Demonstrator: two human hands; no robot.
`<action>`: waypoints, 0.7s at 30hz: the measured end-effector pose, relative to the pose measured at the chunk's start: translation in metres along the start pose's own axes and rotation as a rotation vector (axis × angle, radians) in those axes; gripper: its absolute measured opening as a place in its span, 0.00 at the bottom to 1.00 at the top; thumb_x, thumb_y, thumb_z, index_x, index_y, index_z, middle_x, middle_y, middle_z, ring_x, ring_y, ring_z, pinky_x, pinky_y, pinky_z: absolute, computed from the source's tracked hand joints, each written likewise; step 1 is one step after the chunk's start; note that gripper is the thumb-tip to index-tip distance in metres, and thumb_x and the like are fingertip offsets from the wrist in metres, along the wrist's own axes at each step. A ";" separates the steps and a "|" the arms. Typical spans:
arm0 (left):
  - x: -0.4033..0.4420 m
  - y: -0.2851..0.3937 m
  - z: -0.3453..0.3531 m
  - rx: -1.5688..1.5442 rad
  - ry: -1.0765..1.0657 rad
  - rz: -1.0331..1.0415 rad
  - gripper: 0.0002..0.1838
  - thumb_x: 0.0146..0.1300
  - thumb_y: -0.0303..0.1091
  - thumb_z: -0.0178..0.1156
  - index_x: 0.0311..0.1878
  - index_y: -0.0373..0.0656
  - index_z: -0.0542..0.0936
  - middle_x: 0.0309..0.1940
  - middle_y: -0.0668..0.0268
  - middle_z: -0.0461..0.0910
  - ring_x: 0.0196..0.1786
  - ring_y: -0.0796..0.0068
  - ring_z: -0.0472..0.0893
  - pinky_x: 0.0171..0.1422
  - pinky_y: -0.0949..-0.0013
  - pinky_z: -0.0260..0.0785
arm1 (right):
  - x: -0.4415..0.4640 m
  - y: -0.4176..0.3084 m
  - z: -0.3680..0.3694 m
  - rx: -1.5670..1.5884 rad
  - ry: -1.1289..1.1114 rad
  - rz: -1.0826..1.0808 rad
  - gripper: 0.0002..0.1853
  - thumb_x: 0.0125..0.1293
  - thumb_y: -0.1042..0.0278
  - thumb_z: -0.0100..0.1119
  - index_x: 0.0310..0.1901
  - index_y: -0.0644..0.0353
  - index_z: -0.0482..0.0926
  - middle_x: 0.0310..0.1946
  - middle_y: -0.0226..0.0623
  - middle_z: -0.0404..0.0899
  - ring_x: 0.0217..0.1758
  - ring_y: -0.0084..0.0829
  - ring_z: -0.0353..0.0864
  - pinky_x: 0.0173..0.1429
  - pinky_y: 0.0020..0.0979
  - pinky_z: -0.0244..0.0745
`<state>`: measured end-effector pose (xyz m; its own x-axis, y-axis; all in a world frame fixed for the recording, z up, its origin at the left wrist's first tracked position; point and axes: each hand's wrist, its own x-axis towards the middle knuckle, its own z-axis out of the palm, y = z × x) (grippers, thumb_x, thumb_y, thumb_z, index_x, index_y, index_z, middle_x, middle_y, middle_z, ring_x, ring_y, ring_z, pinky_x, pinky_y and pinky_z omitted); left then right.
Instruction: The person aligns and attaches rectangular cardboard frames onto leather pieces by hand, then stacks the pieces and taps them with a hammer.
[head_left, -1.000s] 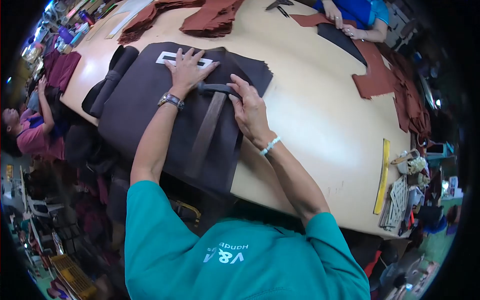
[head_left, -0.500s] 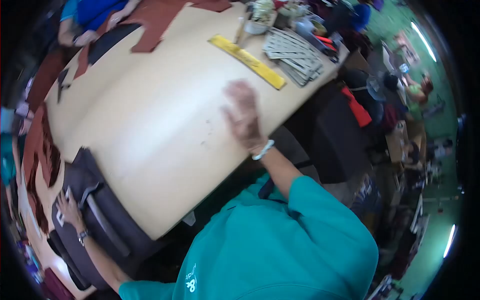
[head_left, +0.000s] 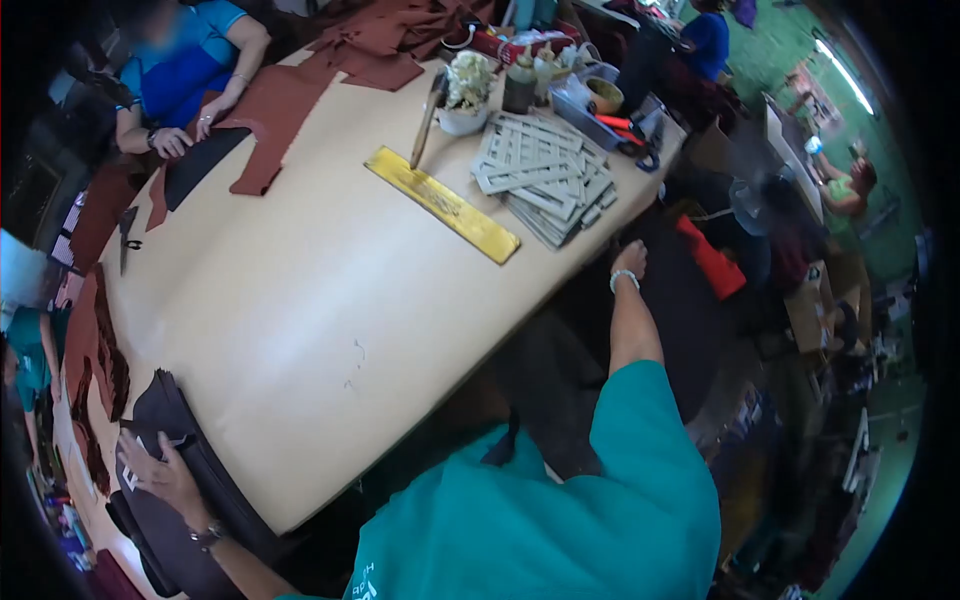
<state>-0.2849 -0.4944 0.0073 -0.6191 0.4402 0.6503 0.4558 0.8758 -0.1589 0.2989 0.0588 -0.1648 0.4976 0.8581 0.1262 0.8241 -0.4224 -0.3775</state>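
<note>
My left hand (head_left: 165,480) lies open, fingers spread, on a pile of folded dark brown sheets (head_left: 190,440) at the table's near left corner. A small white mark shows by its fingers. Past the table's right edge, my right hand (head_left: 630,260) is closed, its fingers curled against a large dark shape (head_left: 660,320); what they hold, if anything, is hidden. Closest to that hand on the table is a stack of grey slotted templates (head_left: 540,175). A worn yellow ruler (head_left: 440,203) lies left of the stack, with a brush (head_left: 428,120) touching it.
A co-worker's hands (head_left: 190,138) rest on reddish-brown and black pieces (head_left: 205,168) across the table. Scissors (head_left: 127,240) lie at the left edge. Bottles (head_left: 520,85), a white bowl (head_left: 463,122) and a blue tray (head_left: 590,125) crowd the far right. A red cloth (head_left: 710,258) hangs beyond.
My right hand has moved from above the table rightward past its edge, and its fingers have closed. My left hand stays on the dark sheets. The view has shifted.
</note>
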 end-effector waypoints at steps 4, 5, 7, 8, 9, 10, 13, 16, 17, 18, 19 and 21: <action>-0.053 0.103 -0.059 -0.361 -0.083 0.176 0.33 0.63 0.39 0.56 0.69 0.44 0.58 0.68 0.57 0.59 0.71 0.54 0.55 0.71 0.46 0.44 | 0.017 -0.004 0.008 -0.121 0.006 -0.037 0.14 0.59 0.61 0.54 0.42 0.62 0.75 0.43 0.49 0.77 0.44 0.50 0.80 0.45 0.46 0.78; -0.065 0.130 -0.078 -0.380 -0.239 0.102 0.33 0.62 0.37 0.57 0.68 0.41 0.58 0.67 0.56 0.60 0.71 0.54 0.55 0.72 0.50 0.44 | 0.025 0.002 0.015 -0.130 -0.001 -0.058 0.14 0.59 0.61 0.54 0.41 0.61 0.77 0.42 0.49 0.78 0.43 0.50 0.81 0.44 0.46 0.78; -0.089 0.166 -0.092 -0.528 -0.404 0.006 0.33 0.61 0.35 0.58 0.67 0.39 0.59 0.67 0.54 0.60 0.71 0.53 0.55 0.72 0.52 0.45 | 0.025 -0.005 -0.004 -0.176 -0.070 -0.124 0.12 0.59 0.63 0.53 0.37 0.61 0.80 0.37 0.46 0.81 0.43 0.49 0.82 0.44 0.45 0.79; -0.104 0.178 -0.083 -0.657 -0.413 -0.018 0.32 0.60 0.35 0.58 0.67 0.38 0.60 0.67 0.53 0.60 0.71 0.52 0.55 0.72 0.52 0.45 | 0.028 -0.004 -0.004 -0.165 -0.068 -0.106 0.12 0.59 0.64 0.52 0.38 0.61 0.81 0.39 0.47 0.81 0.44 0.49 0.81 0.45 0.44 0.79; -0.114 0.184 -0.078 -0.784 -0.422 -0.044 0.32 0.60 0.35 0.58 0.66 0.38 0.61 0.67 0.53 0.60 0.70 0.50 0.55 0.72 0.51 0.45 | 0.033 -0.001 -0.003 -0.156 -0.066 -0.090 0.12 0.60 0.64 0.52 0.38 0.61 0.81 0.41 0.47 0.81 0.45 0.48 0.81 0.46 0.44 0.78; -0.114 0.185 -0.078 -0.786 -0.412 -0.036 0.31 0.60 0.34 0.58 0.66 0.37 0.61 0.66 0.53 0.61 0.70 0.51 0.56 0.72 0.52 0.45 | 0.038 -0.001 -0.005 -0.145 -0.064 -0.077 0.12 0.60 0.65 0.51 0.39 0.62 0.81 0.42 0.47 0.80 0.46 0.48 0.81 0.48 0.43 0.78; -0.115 0.186 -0.077 -0.814 -0.397 -0.057 0.29 0.61 0.32 0.57 0.65 0.37 0.63 0.65 0.52 0.62 0.69 0.51 0.57 0.72 0.53 0.47 | 0.042 -0.003 -0.017 -0.013 -0.131 0.174 0.14 0.60 0.65 0.51 0.43 0.62 0.81 0.46 0.47 0.79 0.46 0.47 0.81 0.51 0.42 0.77; -0.117 0.182 -0.071 -0.864 -0.411 -0.109 0.28 0.61 0.31 0.56 0.64 0.37 0.64 0.64 0.52 0.64 0.69 0.52 0.59 0.71 0.54 0.48 | 0.037 -0.001 -0.025 0.061 -0.151 0.259 0.15 0.61 0.66 0.51 0.44 0.62 0.80 0.49 0.49 0.78 0.49 0.50 0.79 0.52 0.44 0.75; -0.116 0.183 -0.072 -0.865 -0.410 -0.108 0.27 0.61 0.31 0.56 0.64 0.37 0.64 0.63 0.52 0.65 0.68 0.52 0.59 0.71 0.54 0.48 | 0.049 0.015 -0.008 0.079 -0.144 0.220 0.15 0.61 0.64 0.51 0.44 0.62 0.80 0.47 0.48 0.79 0.48 0.49 0.80 0.51 0.44 0.75; -0.116 0.183 -0.072 -0.865 -0.409 -0.105 0.27 0.61 0.30 0.56 0.64 0.37 0.65 0.63 0.52 0.65 0.68 0.53 0.60 0.71 0.54 0.48 | 0.070 0.042 0.024 0.096 -0.138 0.183 0.15 0.61 0.63 0.52 0.44 0.62 0.80 0.46 0.46 0.80 0.46 0.48 0.80 0.50 0.44 0.76; -0.116 0.183 -0.071 -0.868 -0.408 -0.108 0.27 0.61 0.30 0.56 0.64 0.37 0.65 0.63 0.52 0.66 0.68 0.53 0.60 0.71 0.54 0.47 | 0.081 0.060 0.041 0.113 -0.130 0.147 0.15 0.61 0.62 0.53 0.44 0.62 0.80 0.44 0.45 0.81 0.45 0.47 0.81 0.49 0.43 0.76; -0.117 0.182 -0.069 -0.876 -0.404 -0.113 0.27 0.61 0.30 0.56 0.64 0.38 0.65 0.62 0.53 0.66 0.68 0.54 0.61 0.71 0.54 0.47 | 0.064 0.067 0.023 0.673 -0.207 0.337 0.16 0.62 0.59 0.54 0.44 0.61 0.80 0.42 0.40 0.81 0.42 0.43 0.81 0.50 0.41 0.74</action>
<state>-0.0857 -0.3996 -0.0464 -0.7866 0.5411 0.2975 0.5938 0.5308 0.6047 0.3797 0.0918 -0.2032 0.5767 0.7800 -0.2430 0.2632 -0.4589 -0.8486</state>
